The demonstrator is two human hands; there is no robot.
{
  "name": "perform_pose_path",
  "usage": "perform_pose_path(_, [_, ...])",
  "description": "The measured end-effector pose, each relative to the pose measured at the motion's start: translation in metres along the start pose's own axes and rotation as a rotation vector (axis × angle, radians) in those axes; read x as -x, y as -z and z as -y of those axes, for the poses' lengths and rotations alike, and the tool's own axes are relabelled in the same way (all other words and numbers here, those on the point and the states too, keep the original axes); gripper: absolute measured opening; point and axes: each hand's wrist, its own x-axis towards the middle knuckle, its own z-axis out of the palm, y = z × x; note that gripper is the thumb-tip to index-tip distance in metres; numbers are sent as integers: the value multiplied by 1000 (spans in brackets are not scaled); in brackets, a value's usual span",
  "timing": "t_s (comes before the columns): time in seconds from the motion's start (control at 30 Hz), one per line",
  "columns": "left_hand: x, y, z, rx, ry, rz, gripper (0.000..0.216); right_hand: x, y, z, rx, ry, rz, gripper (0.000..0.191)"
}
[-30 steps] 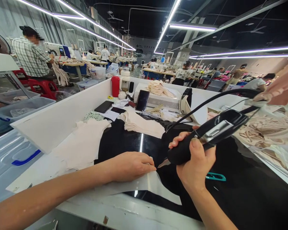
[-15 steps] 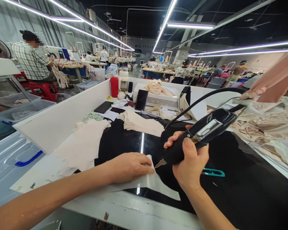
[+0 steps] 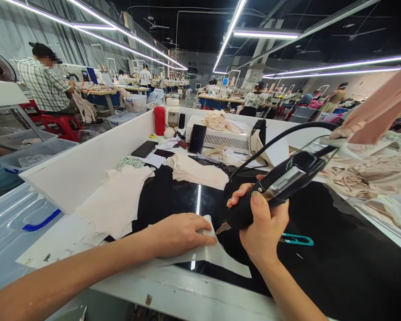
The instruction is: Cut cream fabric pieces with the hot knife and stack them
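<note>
My left hand (image 3: 183, 234) lies palm down on a white cut piece of fabric (image 3: 225, 258), its fingers slightly bent and pressing it against the glossy black work surface. Wrapped round a black corded handheld tool (image 3: 274, 191) is my right hand (image 3: 265, 227). The tool tilts down to the left, and its flat metal tip (image 3: 223, 228) is at the fabric's right edge, close to my left fingertips. I cannot tell whether the tip touches the fabric. Teal-handled thread snips (image 3: 297, 240) lie just right of my right wrist.
Stacked cream fabric pieces lie behind (image 3: 198, 171) and to the left (image 3: 120, 196). A white vented machine (image 3: 223, 139), a phone (image 3: 197, 139) and a red bottle (image 3: 159, 120) stand at the back. The tool's cable (image 3: 270, 145) arches over the table. Beige straps (image 3: 377, 169) heap at right.
The tool and my right hand have shifted very slightly left. My left hand stays on the fabric.
</note>
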Motion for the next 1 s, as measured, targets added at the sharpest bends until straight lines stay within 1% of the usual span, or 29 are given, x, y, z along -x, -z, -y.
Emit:
perform_pose_path(0.1, [0,1,-1,-9,-14,22,34,0,1,3,-5,-7,-4,33])
perform_pose_path(0.23, [0,3,-1,-9,-18,43,35,2,3,10,-34,-12,-42,37])
perform_pose_path(0.3, [0,3,-1,-11,-18,42,36,4,4,11,-39,-19,-34,38])
perform_pose_path(0.53, [3,-2,2,-19,-39,-43,33,6,4,10,-29,-34,-8,34])
perform_pose_path(0.6, [4,-1,3,-25,-53,-66,32,5,5,14,-30,-46,-12,34])
perform_pose_path(0.7, [2,2,2,-29,-93,-101,32,4,9,26,-46,-49,-57,37])
perform_pose_path(0.77, [0,3,-1,-17,-107,-146,32,5,14,34,-50,-56,-78,40])
perform_pose_path(0.87, [-5,2,-12,29,-87,-202,29,10,23,43,-32,-75,-72,43])
perform_pose_path(1.0, [-12,-2,-29,67,-38,-175,23,18,32,47,-13,-72,-56,43])
